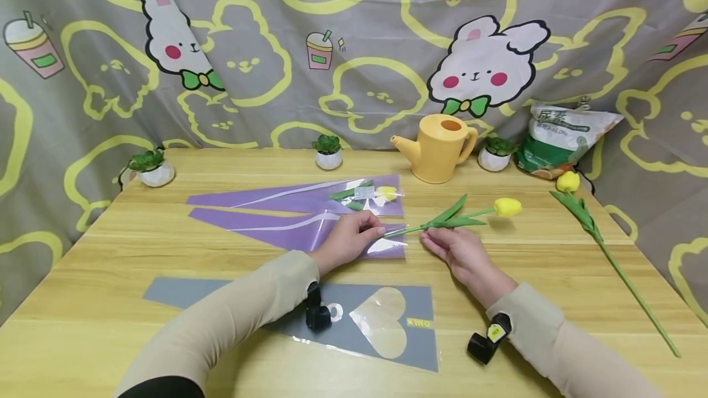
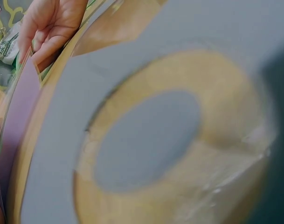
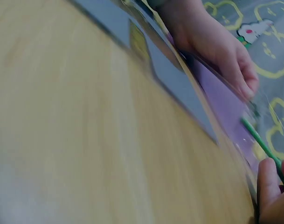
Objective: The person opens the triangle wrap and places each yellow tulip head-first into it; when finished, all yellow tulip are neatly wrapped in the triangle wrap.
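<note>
My left hand (image 1: 348,239) pinches the film near the wide end of the nearer purple flower sleeve (image 1: 276,229). My right hand (image 1: 463,255) holds a yellow artificial tulip (image 1: 507,207) by its green stem, just below the leaves, with the bloom pointing right. The stem's lower end reaches over the sleeve's wide end beside my left fingertips; whether it lies inside the film, I cannot tell. In the right wrist view, the stem (image 3: 260,140) runs from the right fingers towards the purple sleeve. Behind lies another purple sleeve (image 1: 265,196) with a yellow tulip (image 1: 386,193) inside.
A grey sleeve (image 1: 420,300) with a heart-shaped window lies in front, partly under my left forearm. Another yellow tulip (image 1: 608,253) lies at the right. Along the back stand a yellow watering can (image 1: 439,149), several small potted plants (image 1: 329,152) and a green-white bag (image 1: 561,140).
</note>
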### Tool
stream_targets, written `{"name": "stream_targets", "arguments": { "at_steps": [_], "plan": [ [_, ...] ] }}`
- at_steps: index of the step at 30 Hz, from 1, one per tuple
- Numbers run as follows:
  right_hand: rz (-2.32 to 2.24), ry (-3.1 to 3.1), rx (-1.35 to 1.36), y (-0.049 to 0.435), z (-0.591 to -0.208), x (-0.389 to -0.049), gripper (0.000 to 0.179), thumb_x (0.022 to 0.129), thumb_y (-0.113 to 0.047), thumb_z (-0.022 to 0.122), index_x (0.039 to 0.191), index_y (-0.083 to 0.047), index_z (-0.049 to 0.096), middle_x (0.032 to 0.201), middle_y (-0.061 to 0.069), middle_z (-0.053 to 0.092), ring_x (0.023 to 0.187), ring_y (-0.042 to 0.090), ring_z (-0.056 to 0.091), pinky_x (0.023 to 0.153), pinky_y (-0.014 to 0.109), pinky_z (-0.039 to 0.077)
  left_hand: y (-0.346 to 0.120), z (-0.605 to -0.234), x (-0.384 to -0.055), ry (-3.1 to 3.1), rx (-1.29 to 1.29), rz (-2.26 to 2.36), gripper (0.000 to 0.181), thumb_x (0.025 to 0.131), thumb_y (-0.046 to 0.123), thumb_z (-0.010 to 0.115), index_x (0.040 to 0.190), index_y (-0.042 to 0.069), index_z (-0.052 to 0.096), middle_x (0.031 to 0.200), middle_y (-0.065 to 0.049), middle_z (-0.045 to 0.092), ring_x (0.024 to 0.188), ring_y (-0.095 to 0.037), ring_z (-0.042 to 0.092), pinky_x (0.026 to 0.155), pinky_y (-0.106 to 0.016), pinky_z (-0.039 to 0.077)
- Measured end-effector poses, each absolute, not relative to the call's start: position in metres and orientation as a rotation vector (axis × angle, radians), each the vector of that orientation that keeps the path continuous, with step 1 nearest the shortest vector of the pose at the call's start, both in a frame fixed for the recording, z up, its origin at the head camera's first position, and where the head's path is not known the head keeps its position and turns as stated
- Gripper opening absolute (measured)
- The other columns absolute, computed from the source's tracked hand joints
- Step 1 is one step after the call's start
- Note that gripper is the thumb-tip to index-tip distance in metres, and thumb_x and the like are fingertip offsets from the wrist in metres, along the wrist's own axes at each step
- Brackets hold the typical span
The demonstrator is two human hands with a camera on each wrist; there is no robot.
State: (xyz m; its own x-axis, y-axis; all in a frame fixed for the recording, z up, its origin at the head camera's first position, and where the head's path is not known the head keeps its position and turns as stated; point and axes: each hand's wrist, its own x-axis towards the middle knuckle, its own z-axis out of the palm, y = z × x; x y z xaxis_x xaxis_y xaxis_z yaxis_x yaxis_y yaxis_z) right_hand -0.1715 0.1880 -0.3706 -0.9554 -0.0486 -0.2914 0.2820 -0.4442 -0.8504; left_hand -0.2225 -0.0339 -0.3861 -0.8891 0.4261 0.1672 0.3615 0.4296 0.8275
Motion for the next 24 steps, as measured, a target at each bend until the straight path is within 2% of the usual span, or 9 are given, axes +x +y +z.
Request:
{"name": "stream_targets", "arguments": {
  "at_steps": [8, 16, 24],
  "plan": [
    [-2.529, 1.577, 0.389, 0.222, -0.366, -0.157, 0.024, 0.090, 0.008, 0.048, 0.078, -0.005, 0.064, 0.077, 0.005, 0.069, 0.078, 0.012, 0.067, 0.078, 0.023, 0.052, -0.034, -0.388, -0.221, 2.608, 0.714, 1.482, 0.008, 0.086, 0.017, 0.066, 0.082, 0.011, 0.064, 0.072, 0.003, 0.058, 0.067, -0.010, 0.047, 0.063, -0.022, 0.040],
    [-2.647, 1.677, 0.474, 0.249, -0.351, -0.156, 0.012, 0.092, 0.001, 0.047, 0.088, -0.007, 0.054, 0.074, 0.001, 0.067, 0.072, 0.009, 0.066, 0.069, 0.020, 0.053, -0.035, -0.387, -0.218, 2.625, 0.703, 1.443, 0.007, 0.086, 0.017, 0.066, 0.081, 0.013, 0.063, 0.072, 0.004, 0.057, 0.067, -0.010, 0.048, 0.063, -0.023, 0.040],
    [-2.782, 1.819, 0.213, 0.256, -0.351, -0.180, 0.008, 0.089, 0.003, 0.054, 0.094, -0.002, 0.050, 0.076, 0.002, 0.066, 0.072, 0.010, 0.067, 0.069, 0.019, 0.053, -0.033, -0.387, -0.219, 2.638, 0.779, 1.402, 0.007, 0.086, 0.017, 0.066, 0.081, 0.012, 0.064, 0.070, 0.005, 0.055, 0.064, -0.008, 0.046, 0.061, -0.021, 0.039]
  ]
}}
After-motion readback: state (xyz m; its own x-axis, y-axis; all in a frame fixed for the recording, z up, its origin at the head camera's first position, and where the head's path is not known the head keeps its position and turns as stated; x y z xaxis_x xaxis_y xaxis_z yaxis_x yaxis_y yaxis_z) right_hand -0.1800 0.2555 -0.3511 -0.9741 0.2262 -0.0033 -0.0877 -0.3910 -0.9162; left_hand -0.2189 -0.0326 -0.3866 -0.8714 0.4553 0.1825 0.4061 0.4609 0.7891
